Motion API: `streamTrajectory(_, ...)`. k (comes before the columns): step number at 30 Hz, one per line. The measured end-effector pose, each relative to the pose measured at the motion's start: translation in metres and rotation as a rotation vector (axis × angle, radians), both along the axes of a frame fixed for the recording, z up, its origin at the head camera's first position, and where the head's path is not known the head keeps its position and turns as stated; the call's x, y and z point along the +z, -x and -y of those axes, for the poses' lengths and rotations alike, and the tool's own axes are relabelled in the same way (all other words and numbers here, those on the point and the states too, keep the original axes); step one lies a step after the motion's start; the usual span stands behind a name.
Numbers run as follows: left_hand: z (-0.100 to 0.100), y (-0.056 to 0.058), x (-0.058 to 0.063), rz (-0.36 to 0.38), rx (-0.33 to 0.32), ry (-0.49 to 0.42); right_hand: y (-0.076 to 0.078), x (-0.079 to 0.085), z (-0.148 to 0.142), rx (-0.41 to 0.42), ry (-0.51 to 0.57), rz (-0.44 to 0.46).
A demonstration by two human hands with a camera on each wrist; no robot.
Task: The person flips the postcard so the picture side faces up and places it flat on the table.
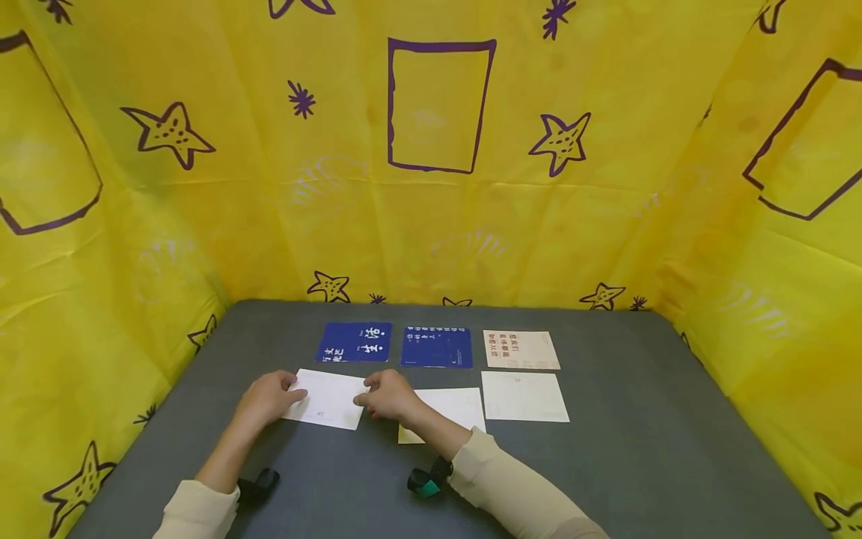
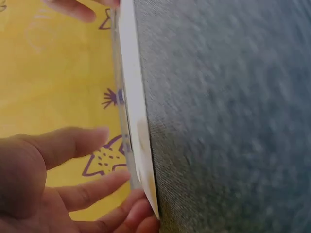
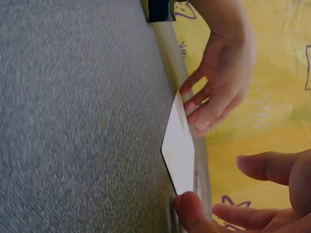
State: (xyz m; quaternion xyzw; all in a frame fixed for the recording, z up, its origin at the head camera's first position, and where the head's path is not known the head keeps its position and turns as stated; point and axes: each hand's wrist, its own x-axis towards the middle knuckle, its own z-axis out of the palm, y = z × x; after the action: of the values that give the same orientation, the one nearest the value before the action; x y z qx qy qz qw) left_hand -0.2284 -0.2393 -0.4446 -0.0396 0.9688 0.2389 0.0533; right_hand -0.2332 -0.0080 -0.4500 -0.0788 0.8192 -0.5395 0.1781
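Note:
A white card (image 1: 326,400) with a small printed mark lies on the grey table between both hands. At its left end, my left hand (image 1: 266,397) touches the edge with its fingertips; in the left wrist view the thumb (image 2: 73,144) is held off the card. My right hand (image 1: 390,395) is at the card's right end, where a fingertip (image 3: 191,206) touches the corner in the right wrist view. That hand's thumb (image 3: 265,166) also stays apart from the card. Part of another white card (image 1: 447,406) is hidden behind the right forearm.
Two blue cards with white writing, a left one (image 1: 353,343) and a middle one (image 1: 436,348), lie in the back row beside a cream card (image 1: 521,350). Below the cream card is a white card (image 1: 525,397). Yellow patterned cloth (image 1: 431,224) surrounds the table (image 1: 640,464).

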Motion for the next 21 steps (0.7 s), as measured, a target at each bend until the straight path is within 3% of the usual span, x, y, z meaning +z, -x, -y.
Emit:
streamTrajectory(11,-0.002,-0.002,0.001,0.033,-0.015,-0.102,0.003,-0.007,-0.004,-0.067,0.12,0.071)
streamTrajectory(21,-0.003,-0.002,-0.005,0.029,-0.022,-0.199,0.005,-0.013,-0.011,-0.056,0.097,-0.012)
